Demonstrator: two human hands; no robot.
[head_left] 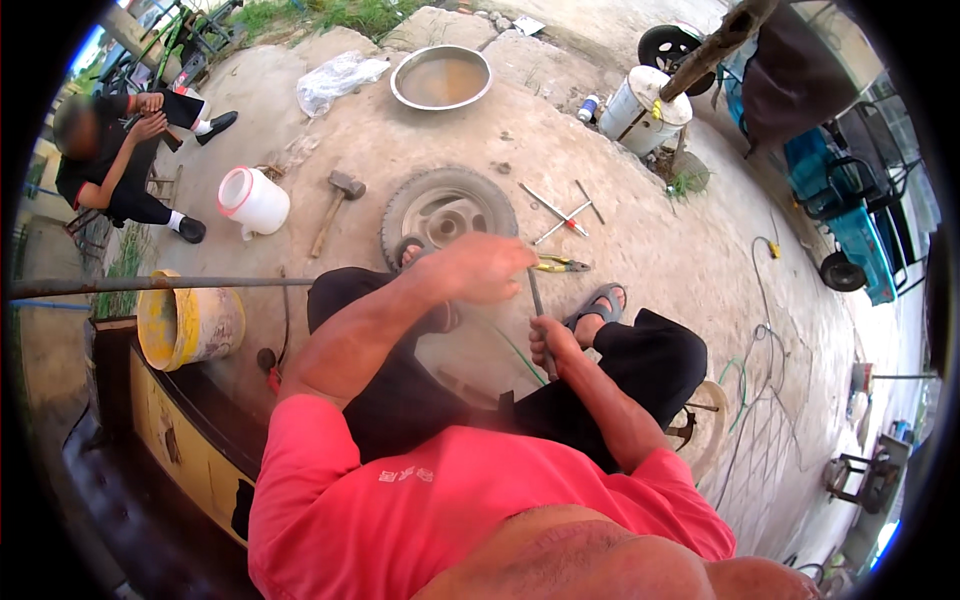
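Observation:
My right hand (553, 345) is closed around a dark metal rod (537, 295), which stands steeply between my knees. At the rod's upper end, my left hand (482, 268) has its fingers curled. It is slightly blurred, and what it holds, if anything, is hidden. Beyond my left hand a tyre on its wheel (448, 212) lies flat on the ground, partly covered by my hand and foot. Just right of my left hand lie pliers with yellow handles (562, 264). Farther off rest a cross-shaped wrench (548, 208) with a red middle and a sledgehammer (340, 200).
A water-filled metal basin (440, 104), a white pail (254, 200) and a yellow-stained bucket (215, 325) stand around me. Another person (110, 165) sits at the far left. A white drum (632, 120) holds a wooden post. Cables (765, 335) trail on the right.

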